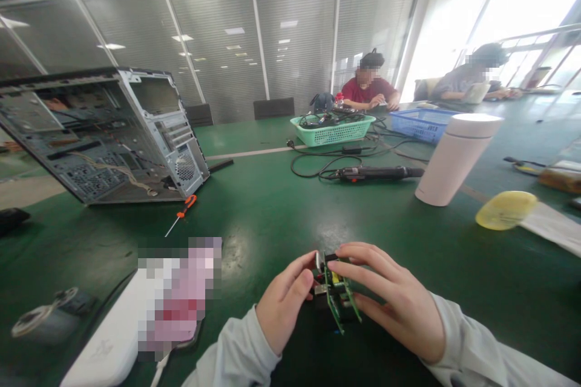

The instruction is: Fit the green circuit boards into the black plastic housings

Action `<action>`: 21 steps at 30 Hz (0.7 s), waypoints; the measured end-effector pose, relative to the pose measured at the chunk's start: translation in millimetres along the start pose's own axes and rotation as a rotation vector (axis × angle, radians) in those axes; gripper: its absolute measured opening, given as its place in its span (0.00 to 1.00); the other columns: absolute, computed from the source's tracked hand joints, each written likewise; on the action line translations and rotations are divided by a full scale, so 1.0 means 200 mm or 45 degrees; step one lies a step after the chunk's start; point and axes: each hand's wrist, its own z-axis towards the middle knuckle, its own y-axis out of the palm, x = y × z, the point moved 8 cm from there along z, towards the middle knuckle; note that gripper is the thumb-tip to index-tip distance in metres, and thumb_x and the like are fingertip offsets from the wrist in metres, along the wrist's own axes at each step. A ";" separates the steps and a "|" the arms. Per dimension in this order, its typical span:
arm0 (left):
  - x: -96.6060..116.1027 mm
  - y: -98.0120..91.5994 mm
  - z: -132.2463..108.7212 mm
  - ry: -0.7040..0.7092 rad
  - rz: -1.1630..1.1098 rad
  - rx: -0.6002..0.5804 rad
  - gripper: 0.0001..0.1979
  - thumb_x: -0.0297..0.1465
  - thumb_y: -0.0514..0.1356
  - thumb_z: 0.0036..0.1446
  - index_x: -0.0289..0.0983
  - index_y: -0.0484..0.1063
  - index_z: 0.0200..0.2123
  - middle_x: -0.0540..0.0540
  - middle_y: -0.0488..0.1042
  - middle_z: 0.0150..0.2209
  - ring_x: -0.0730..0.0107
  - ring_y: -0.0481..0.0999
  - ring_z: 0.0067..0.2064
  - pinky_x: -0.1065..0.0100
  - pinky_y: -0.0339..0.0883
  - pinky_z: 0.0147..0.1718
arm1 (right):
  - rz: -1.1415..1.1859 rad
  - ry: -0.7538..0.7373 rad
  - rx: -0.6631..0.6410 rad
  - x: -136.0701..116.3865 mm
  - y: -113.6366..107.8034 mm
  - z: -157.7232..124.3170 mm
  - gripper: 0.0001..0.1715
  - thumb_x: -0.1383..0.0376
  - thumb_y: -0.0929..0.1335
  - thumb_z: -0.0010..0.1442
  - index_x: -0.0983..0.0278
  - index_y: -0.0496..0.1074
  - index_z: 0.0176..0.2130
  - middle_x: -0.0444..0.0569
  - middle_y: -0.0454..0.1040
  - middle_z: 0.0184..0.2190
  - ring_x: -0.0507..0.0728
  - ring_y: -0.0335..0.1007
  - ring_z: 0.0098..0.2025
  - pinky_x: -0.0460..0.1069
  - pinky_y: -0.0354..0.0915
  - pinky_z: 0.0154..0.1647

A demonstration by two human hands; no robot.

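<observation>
Between my two hands is a small assembly of green circuit boards point(334, 308), with metal connectors and dark and yellow parts on it. The boards stand on edge, just above or on the green table; which one I cannot tell. My left hand point(285, 299) grips the left side, thumb and fingers at a metal connector. From the right, my right hand point(393, 296) holds the assembly, index finger and others over its top and thumb low at its side. Part of the assembly is hidden by the fingers and in dark shadow.
An opened computer case point(181, 133) stands left, an orange-handled screwdriver point(181, 214) before it. Nearer lie a white power bank point(118, 320) and a blurred phone. Beyond are an electric screwdriver point(372, 173), a green basket point(333, 131), and a pale bottle point(456, 160). Two people sit behind.
</observation>
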 end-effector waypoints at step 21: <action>0.02 0.02 -0.02 0.177 0.013 -0.125 0.44 0.49 0.65 0.39 0.36 0.56 0.57 0.35 0.65 0.55 0.54 0.69 0.49 0.59 0.64 0.43 | 0.471 0.610 -0.037 0.18 0.10 -0.07 0.35 0.64 0.69 0.54 0.61 0.55 0.58 0.52 0.62 0.49 0.55 0.63 0.45 0.48 0.67 0.37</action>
